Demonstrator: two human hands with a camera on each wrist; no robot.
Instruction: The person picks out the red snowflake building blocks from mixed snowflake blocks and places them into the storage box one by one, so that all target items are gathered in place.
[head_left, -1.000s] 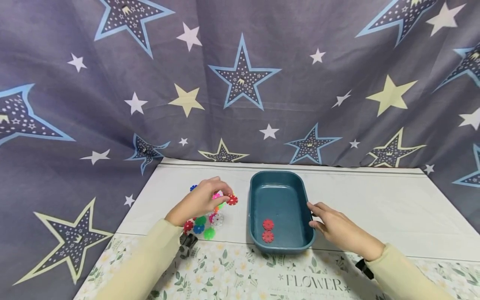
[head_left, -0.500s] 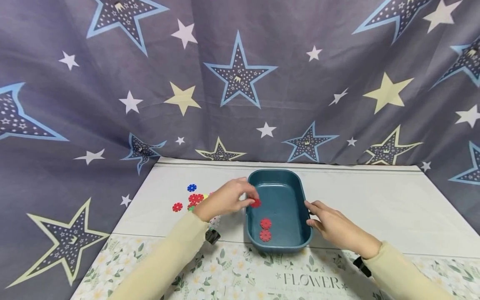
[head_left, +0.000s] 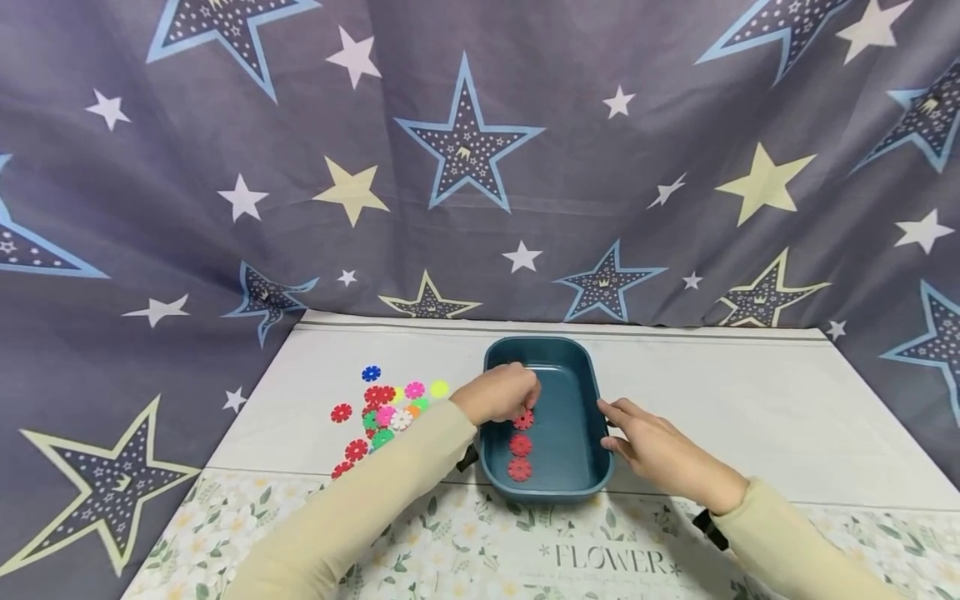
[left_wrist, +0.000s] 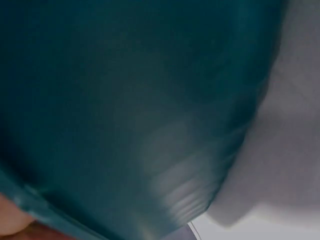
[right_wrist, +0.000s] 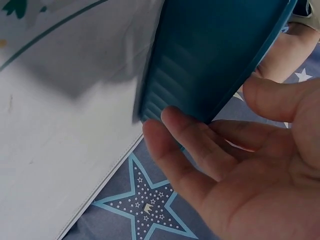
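Note:
In the head view my left hand (head_left: 501,393) reaches over the left rim into the dark teal bin (head_left: 566,433), its curled fingertips on a red notched disc (head_left: 522,419). That disc lies in line with two more red discs (head_left: 521,445) on the bin floor. At the bin's right wall, my right hand (head_left: 660,446) touches the side with relaxed, spread fingers. The right wrist view shows these fingers (right_wrist: 187,150) against the outer wall (right_wrist: 200,60). The left wrist view is mostly the bin's wall (left_wrist: 125,100), which hides nearly all of the left hand.
Left of the bin, a loose pile of notched discs in red, pink, green, yellow, white and orange spreads over the white table (head_left: 712,392), with a blue disc (head_left: 371,373) behind it. A flowered cloth (head_left: 465,542) covers the near side. A starred curtain (head_left: 570,183) hangs behind.
My left hand has moved right from the pile, over the rim and into the bin with the red disc. The right hand keeps its place on the bin's side.

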